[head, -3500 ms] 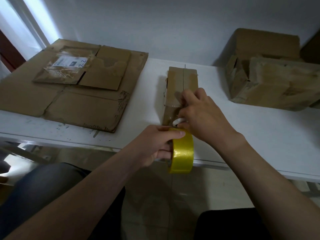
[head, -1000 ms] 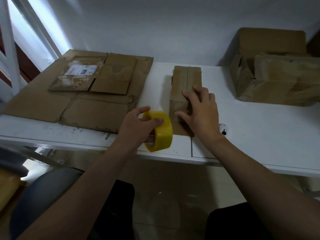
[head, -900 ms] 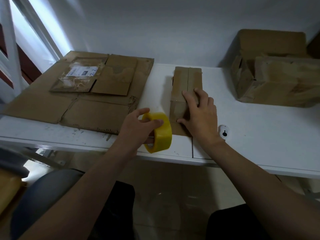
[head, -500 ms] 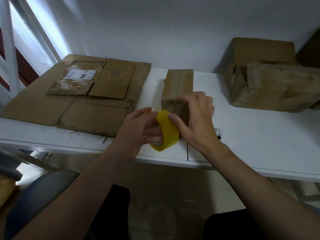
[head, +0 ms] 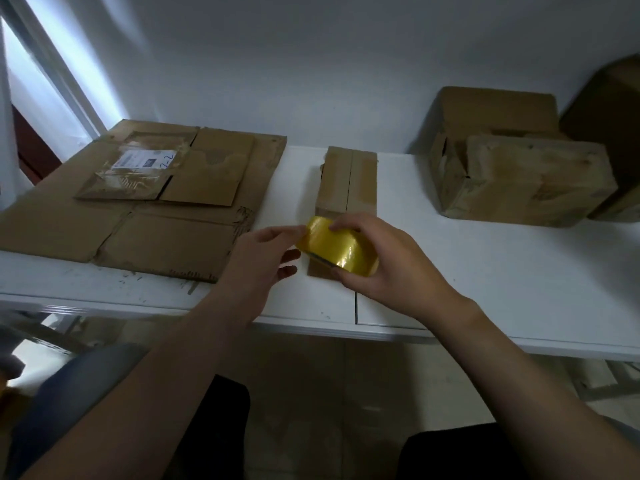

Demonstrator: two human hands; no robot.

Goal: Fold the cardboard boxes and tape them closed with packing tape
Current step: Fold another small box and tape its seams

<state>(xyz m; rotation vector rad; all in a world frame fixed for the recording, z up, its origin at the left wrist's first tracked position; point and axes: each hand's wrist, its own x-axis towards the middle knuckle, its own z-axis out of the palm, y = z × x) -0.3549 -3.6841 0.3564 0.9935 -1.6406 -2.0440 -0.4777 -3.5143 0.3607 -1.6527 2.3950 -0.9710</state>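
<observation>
Head view: tape roll (head: 341, 252) between right fingers (head: 346, 224).

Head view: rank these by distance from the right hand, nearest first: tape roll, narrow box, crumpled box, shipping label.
1. tape roll: gripped in the right hand itself.
2. narrow box: centre, just behind the hand.
3. crumpled box: back right on the table.
4. shipping label: far left, on the flattened cardboard.

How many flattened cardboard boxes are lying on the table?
2: a large flattened box at the table's left end, and a smaller labelled one lying on top. Others could be hidden underneath.
</observation>
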